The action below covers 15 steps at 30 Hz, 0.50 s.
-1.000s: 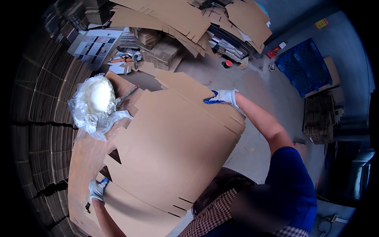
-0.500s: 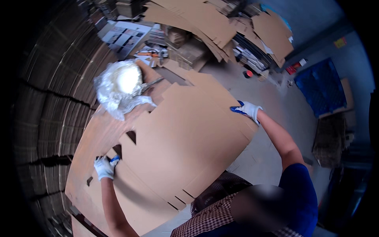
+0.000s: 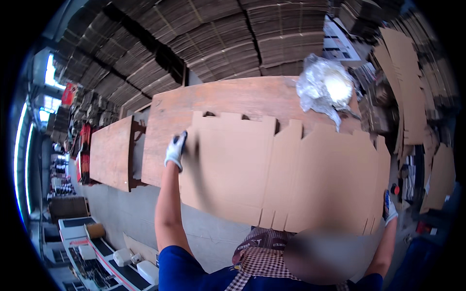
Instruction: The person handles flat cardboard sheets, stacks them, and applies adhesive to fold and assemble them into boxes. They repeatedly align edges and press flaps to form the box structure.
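A broad, flat cardboard box blank (image 3: 230,165) with creases and slots along its edges lies over the wooden table (image 3: 218,97) and juts past the near edge toward me. My left hand (image 3: 174,150), in a white glove with blue coating, is closed at the blank's left edge. On the right edge my right hand (image 3: 390,211), gloved alike, is closed too; the sheet partly hides its fingers. Crumpled clear plastic wrap around a bright white round thing (image 3: 335,89) sits at the table's far right corner.
Tall stacks of flattened cardboard (image 3: 208,39) rise behind the table. A second wooden table (image 3: 111,153) stands to the left. A machine (image 3: 92,257) with white containers is at lower left. Loose cardboard sheets (image 3: 405,82) lean at the right.
My view has swung left, bringing the second table and the machine into sight. The blank now lies across in front of me, and my left hand is at its left edge.
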Available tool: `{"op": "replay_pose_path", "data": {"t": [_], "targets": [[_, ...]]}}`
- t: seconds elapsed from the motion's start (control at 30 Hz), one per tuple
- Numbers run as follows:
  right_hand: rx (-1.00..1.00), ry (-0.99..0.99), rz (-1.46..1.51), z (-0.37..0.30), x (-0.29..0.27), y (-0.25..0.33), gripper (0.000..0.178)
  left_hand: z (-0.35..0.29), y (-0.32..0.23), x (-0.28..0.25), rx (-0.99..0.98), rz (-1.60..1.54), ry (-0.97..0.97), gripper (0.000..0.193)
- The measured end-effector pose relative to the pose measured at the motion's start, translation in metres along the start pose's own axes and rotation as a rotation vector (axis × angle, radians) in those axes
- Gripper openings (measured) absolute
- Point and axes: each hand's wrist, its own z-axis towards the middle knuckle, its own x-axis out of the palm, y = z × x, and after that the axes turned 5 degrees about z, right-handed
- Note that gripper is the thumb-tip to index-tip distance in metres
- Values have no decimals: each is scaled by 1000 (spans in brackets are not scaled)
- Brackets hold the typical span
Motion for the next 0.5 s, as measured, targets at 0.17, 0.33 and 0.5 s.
{"op": "replay_pose_path", "data": {"t": [0.17,0.33,0.5], "targets": [[-90,172,-107,45,-41,4,65,0,153,0,97,84,400,59],[-398,-545,-367,-39,61,-10,36,-28,81,-21,-21,-30,258,64],[-305,-374,-446,-9,28,-13,53,-40,82,-22,-324,-98,280,77]]}}
